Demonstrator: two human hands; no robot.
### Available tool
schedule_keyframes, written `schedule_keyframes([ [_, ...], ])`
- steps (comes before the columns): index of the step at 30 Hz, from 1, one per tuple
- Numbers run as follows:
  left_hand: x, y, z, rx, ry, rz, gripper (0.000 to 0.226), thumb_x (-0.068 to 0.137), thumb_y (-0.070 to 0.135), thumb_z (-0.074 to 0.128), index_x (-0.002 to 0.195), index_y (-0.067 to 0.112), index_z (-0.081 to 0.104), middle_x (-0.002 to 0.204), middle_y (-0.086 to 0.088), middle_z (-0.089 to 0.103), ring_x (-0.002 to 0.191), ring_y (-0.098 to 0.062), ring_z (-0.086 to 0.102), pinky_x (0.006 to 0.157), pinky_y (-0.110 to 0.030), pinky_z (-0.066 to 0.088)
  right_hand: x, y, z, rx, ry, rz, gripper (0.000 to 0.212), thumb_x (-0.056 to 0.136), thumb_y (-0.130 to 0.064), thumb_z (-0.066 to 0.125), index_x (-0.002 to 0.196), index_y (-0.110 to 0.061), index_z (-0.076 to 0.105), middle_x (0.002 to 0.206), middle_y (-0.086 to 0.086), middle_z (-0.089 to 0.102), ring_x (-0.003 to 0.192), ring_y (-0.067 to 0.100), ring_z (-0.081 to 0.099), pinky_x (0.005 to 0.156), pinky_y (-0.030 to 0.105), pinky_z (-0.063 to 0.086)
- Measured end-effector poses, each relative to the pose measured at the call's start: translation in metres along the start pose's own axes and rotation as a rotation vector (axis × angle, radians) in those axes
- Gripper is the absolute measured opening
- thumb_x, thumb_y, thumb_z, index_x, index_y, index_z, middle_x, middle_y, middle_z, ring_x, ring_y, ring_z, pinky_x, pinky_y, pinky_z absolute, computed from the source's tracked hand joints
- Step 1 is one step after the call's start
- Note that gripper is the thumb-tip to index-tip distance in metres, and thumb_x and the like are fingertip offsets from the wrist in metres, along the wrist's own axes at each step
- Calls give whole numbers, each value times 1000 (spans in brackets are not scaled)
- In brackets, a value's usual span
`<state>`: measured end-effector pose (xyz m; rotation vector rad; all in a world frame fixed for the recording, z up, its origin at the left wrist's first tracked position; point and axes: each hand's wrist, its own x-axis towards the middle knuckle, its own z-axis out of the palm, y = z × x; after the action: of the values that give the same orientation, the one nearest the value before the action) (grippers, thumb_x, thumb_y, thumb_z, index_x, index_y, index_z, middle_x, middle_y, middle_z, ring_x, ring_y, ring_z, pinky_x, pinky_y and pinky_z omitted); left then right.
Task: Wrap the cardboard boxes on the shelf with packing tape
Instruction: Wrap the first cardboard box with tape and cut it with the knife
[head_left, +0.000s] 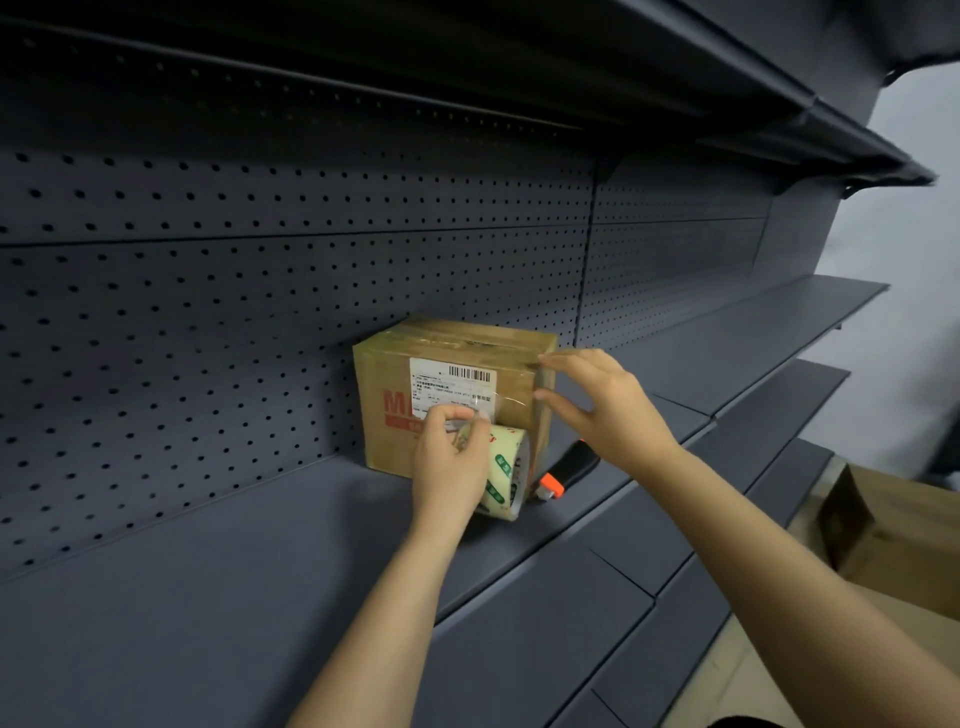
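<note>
Shop: pegboard-backed metal shelving (260, 545)

You face a dark grey metal shelving unit that fills most of the frame. Its perforated back panel (208, 291) runs across the left and centre, split by a vertical seam right of centre. The shelf (208, 597) slopes from the lower left towards the centre right. An upper shelf (623, 62) overhangs the top of the frame, its underside in deep shadow. Lower shelves (675, 597) step down at the lower right. Past the unit's end, at the right edge, you see a pale plain wall (909, 182), brighter than the rest. A light strip of floor (769, 696) shows at the bottom right.
</note>
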<state>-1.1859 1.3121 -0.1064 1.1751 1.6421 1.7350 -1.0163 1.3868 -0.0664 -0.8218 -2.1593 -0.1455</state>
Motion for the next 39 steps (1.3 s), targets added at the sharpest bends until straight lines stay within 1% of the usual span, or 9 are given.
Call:
schedule_keyframes([
  [5,2,-1,2,18,12,13,7,95,27,61,99,21,58,99,5,62,78,-2,59,53,-12,44,-30,37,13,-41,-109,105,10,94,-9,61,102,-9,67,96,5,64,97,25,56,82,34,47],
  [10,1,-2,2,7,18,12,9,95,28,61,100,21,59,98,4,64,79,-5,61,55,-14,46,-49,57,44,-88,-480,132,38,90,2,49,121,-12,65,116,5,65,109,24,53,93,29,41],
  [15,0,-3,3,-14,26,11,9,95,27,62,100,20,60,98,6,64,78,-2,61,50,-6,41,-53,62,51,9,-626,10,48,73,-1,41,111,-15,67,101,1,68,91,23,57,86,41,45],
  [21,2,-5,5,-28,27,11,6,94,25,62,99,21,60,98,4,66,78,-6,63,50,-9,43,-56,79,42,-137,-684,-38,45,94,-15,55,137,-27,51,132,-5,55,123,20,44,109,35,26],
  [26,4,-6,10,-41,27,10,11,95,26,62,102,19,59,101,6,64,80,-2,60,57,-11,44,-67,77,17,-244,-657,41,38,102,-25,47,140,-23,45,131,0,49,124,21,42,117,34,12],
  [28,4,-7,11,-46,35,2,11,94,27,62,102,19,58,101,4,64,82,-4,60,59,-15,44,-75,75,5,-174,-576,120,34,103,-26,45,136,-22,47,124,0,50,118,22,46,116,37,20],
  [30,5,-8,11,-57,36,-5,11,94,26,62,103,20,58,101,4,63,83,-5,60,56,-12,43,-78,66,-8,-75,-463,192,31,102,-26,46,132,-21,49,117,-1,49,106,21,50,101,35,36],
  [33,6,-9,10,-65,23,-16,14,93,28,63,104,21,58,103,4,63,85,-6,61,61,-18,43,-76,46,-19,19,-356,192,31,103,-24,45,133,-20,48,115,-7,45,94,11,49,82,22,37],
  [39,4,-6,9,-74,-24,-42,10,95,27,60,104,21,59,99,8,61,82,-4,60,60,-20,43,-57,7,-21,-53,-283,132,40,103,-30,40,142,-20,43,123,-5,47,101,15,53,83,32,48],
])
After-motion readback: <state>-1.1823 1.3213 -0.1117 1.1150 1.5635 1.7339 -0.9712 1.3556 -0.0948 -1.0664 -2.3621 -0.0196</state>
